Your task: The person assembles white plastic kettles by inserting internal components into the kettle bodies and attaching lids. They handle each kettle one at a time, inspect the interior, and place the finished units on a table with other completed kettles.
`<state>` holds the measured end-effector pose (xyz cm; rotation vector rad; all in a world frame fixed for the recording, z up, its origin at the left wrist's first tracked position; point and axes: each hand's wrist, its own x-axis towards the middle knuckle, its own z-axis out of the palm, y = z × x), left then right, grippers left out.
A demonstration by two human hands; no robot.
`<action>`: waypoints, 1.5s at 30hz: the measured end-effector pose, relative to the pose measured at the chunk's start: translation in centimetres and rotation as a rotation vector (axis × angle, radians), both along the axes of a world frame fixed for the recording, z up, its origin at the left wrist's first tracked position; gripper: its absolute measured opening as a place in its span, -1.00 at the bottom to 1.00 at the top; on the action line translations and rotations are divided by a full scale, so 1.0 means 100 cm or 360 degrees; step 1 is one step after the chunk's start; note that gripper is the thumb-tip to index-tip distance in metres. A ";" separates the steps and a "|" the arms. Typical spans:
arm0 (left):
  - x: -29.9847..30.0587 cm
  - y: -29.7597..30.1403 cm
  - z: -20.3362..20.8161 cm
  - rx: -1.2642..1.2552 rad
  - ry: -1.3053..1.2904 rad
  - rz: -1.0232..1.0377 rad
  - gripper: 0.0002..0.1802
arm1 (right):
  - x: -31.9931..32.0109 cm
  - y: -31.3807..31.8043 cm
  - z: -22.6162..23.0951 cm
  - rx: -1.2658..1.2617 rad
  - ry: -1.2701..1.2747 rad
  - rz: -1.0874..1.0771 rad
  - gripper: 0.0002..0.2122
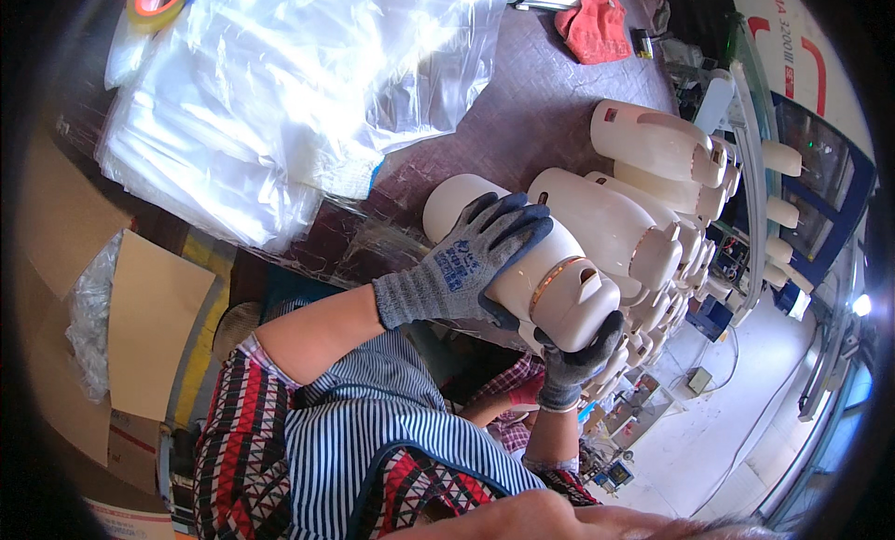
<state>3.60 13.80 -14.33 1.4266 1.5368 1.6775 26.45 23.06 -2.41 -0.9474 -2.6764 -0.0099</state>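
A: Item and place?
B: Cream housing (pixel 533 267), one; at tabletop's (pixel 527 116) near edge, long axis slanting from far left to near right.
A: Held?
B: Left hand (pixel 466 256): spread over body. Right hand (pixel 580 358): curled round spouted end. Neither nearer; both touching.

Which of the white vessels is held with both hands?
The leftmost white vessel: the left hand lies across its body and the right hand is at its lower-right end. The other vessels are grouped to its right, none held like this.
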 end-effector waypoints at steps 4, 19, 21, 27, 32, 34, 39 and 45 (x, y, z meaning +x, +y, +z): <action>0.003 0.000 0.002 -0.0015 -0.0023 -0.0015 0.38 | -0.001 -0.003 -0.003 -0.0105 0.0085 0.0036 -0.10; 0.013 0.093 0.170 0.0137 0.1046 -0.0202 -0.20 | -0.008 0.001 -0.024 -0.0469 0.0277 -0.0076 -0.20; 0.016 0.092 0.142 0.0065 0.1305 0.0018 -0.19 | -0.036 -0.008 -0.016 -0.0418 0.0671 -0.0113 -0.18; 0.004 0.090 0.152 0.0246 0.0983 -0.0159 -0.30 | -0.010 -0.007 -0.044 -0.0988 0.0915 -0.0279 -0.46; -0.049 0.060 0.130 0.0447 0.0129 0.0310 -0.49 | -0.024 -0.008 -0.003 -0.1305 0.1104 -0.0585 -0.67; -0.078 0.030 0.083 0.0083 -0.0511 -0.0180 -0.48 | -0.033 -0.005 0.033 -0.1356 0.1264 -0.0505 -0.73; -0.063 -0.043 0.043 -0.0379 -0.0840 -0.0773 -0.29 | -0.034 0.007 0.077 -0.1992 0.1172 -0.0444 -0.64; -0.048 -0.073 0.092 -0.0582 -0.0513 -0.0481 -0.13 | -0.049 -0.004 0.088 -0.2070 0.1273 -0.0490 -0.62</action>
